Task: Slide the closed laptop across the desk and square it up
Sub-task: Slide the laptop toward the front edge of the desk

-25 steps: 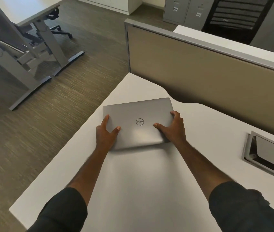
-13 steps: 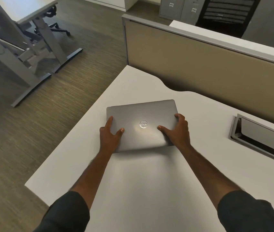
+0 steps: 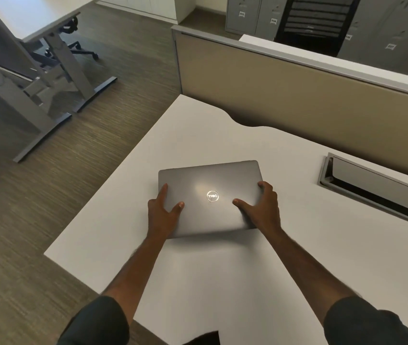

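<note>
Your left hand (image 3: 163, 213) is spread wide on the near-left corner of the closed laptop (image 3: 210, 195): thumb lying on the lid, index finger running up along the left edge, palm over the near corner. Your right hand (image 3: 262, 207) is likewise spread on the near-right corner, thumb pointing inward across the lid toward the round logo (image 3: 212, 196), fingers curled over the right edge. Neither hand lifts it; both press flat on the lid and bracket its sides.

Both forearms reach forward from the bottom of the view, nearly straight, converging slightly toward the laptop. Dark sleeves (image 3: 98, 322) are pushed up to about the elbows.

The laptop lies flat on the white tabletop (image 3: 222, 282), left of centre and near the left edge, its far edge slightly skewed against the tabletop's back line. Logo reads upside down from your position.

To the right, well apart from the laptop, a recessed cable tray (image 3: 372, 188) with a metal frame sits in the tabletop. A tan partition panel (image 3: 297, 95) stands along the far side. The surface around the laptop is bare. Beyond the left edge: brown carpet floor (image 3: 48, 195), another desk's grey legs (image 3: 55, 78)
</note>
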A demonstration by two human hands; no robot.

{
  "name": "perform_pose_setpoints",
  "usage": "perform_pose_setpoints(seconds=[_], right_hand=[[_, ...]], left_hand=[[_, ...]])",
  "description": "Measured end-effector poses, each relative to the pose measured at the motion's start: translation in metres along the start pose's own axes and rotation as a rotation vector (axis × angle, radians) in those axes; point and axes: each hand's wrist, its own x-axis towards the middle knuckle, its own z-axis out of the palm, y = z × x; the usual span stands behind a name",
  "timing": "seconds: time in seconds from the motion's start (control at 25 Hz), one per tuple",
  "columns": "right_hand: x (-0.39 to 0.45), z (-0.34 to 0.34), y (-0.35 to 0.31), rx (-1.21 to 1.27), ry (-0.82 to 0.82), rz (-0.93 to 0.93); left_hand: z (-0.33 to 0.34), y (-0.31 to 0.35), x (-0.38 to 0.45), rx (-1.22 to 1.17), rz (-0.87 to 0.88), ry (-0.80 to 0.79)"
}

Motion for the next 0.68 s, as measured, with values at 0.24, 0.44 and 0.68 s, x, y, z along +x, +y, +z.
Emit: perform_pose_setpoints(seconds=[0.24,0.44,0.68], right_hand=[[-0.042,-0.014,0.032,0.007,0.014,0.031],[-0.07,-0.029,0.053,-0.002,0.037,0.042],[-0.098,-0.038,0.08,-0.011,0.068,0.047]], left_hand=[[0.01,-0.015,-0.042,0.003,0.017,-0.033],[0.021,-0.023,-0.071,0.006,0.036,-0.059],[0.035,-0.036,-0.1,-0.003,0.033,-0.091]])
